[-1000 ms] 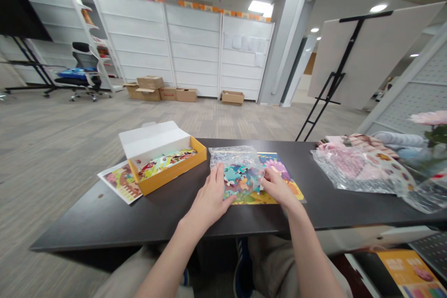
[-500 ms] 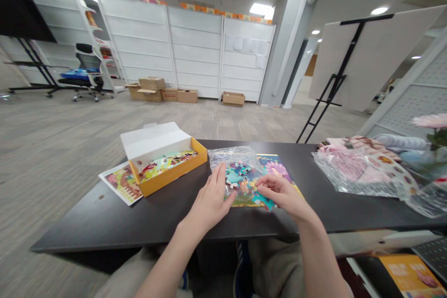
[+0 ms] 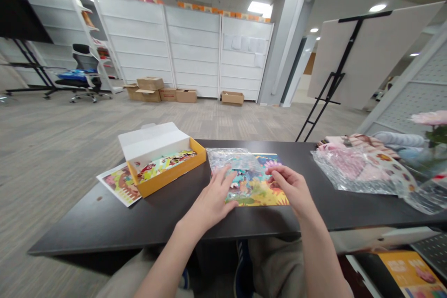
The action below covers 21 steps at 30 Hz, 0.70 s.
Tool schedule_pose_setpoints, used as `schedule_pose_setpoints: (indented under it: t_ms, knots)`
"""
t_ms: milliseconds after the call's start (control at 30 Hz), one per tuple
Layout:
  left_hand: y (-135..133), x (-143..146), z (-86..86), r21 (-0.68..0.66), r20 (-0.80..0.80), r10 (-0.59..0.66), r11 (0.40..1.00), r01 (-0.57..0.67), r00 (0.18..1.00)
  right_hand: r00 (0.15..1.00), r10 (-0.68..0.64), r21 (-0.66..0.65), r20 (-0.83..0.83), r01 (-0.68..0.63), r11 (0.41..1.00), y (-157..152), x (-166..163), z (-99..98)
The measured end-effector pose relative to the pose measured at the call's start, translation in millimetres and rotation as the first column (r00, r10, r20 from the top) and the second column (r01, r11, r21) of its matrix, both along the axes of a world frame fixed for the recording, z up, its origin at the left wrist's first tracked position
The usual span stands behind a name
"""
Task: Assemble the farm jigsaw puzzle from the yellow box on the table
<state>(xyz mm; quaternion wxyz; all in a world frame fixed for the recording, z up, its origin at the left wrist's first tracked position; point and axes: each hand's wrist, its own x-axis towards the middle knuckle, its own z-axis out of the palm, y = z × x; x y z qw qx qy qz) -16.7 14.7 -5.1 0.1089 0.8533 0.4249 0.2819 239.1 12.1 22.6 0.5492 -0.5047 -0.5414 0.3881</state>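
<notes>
A colourful printed picture sheet [image 3: 267, 193] lies on the black table in front of me. On its left part rests a clear plastic bag [image 3: 226, 156] with teal and dark jigsaw puzzle pieces [image 3: 240, 179] in or under it. My left hand [image 3: 217, 191] lies on the bag's near left side, fingers stretched out and a little apart. Over the sheet's right edge is my right hand [image 3: 288, 184], its thumb and forefinger pinched together. What sits between those fingertips, if anything, is too small to make out.
Left of the sheet stands an open yellow box [image 3: 171, 177] holding printed pieces, its white lid raised. A printed card [image 3: 120, 184] lies partly under it. Plastic-wrapped pink cloth [image 3: 352, 172] is at the right, beside a pink flower [image 3: 431, 118]. The table's near edge [image 3: 139, 245] is close to me.
My right hand has moved slightly right and up. The teal puzzle pieces below it no longer show there, baring the sheet's yellow lower part. My left hand stays nearly in place, its fingers spread more.
</notes>
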Motion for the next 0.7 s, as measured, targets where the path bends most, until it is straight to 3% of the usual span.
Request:
schedule_pose_setpoints:
  t_ms: [67, 133, 267, 333, 467, 600, 700]
  knots:
    - [5.0, -1.6, 0.2, 0.016, -0.053, -0.002, 1.0, 0.003, 0.999, 0.997, -0.042, -0.016, 0.07, 0.043, 0.999, 2.4, 8.3, -3.8]
    - [13.0, -2.5, 0.5, 0.035, -0.074, 0.033, 0.999, -0.03, 0.997, 0.977, 0.001, -0.042, 0.212, 0.008, 0.999, 2.9, 9.9, -8.3]
    - [35.4, -1.9, 1.0, 0.092, -0.05, 0.097, 0.991, -0.092, 0.994, 0.843, 0.267, -0.099, 0.467, -0.25, 0.963, -3.6, -4.8, -10.7]
    - [46.8, -0.6, 1.0, 0.096, -0.039, 0.111, 0.99, -0.107, 0.993, 0.764, 0.331, -0.115, 0.554, -0.323, 0.939, -6.8, -16.4, -10.6]
    - [62.7, 3.4, -1.1, 0.076, -0.026, 0.18, 0.981, -0.177, 0.983, 0.67, 0.264, -0.041, 0.694, -0.329, 0.943, -5.1, -33.2, -17.7]
    - [66.4, 7.1, -4.1, 0.065, -0.021, 0.263, 0.963, -0.261, 0.965, 0.657, 0.099, 0.11, 0.747, -0.269, 0.957, 3.7, -35.2, -31.8]
    - [59.4, 5.7, -1.4, 0.094, -0.023, 0.257, 0.963, -0.254, 0.966, 0.616, 0.071, 0.12, 0.785, -0.263, 0.957, 9.3, -31.7, -37.2]
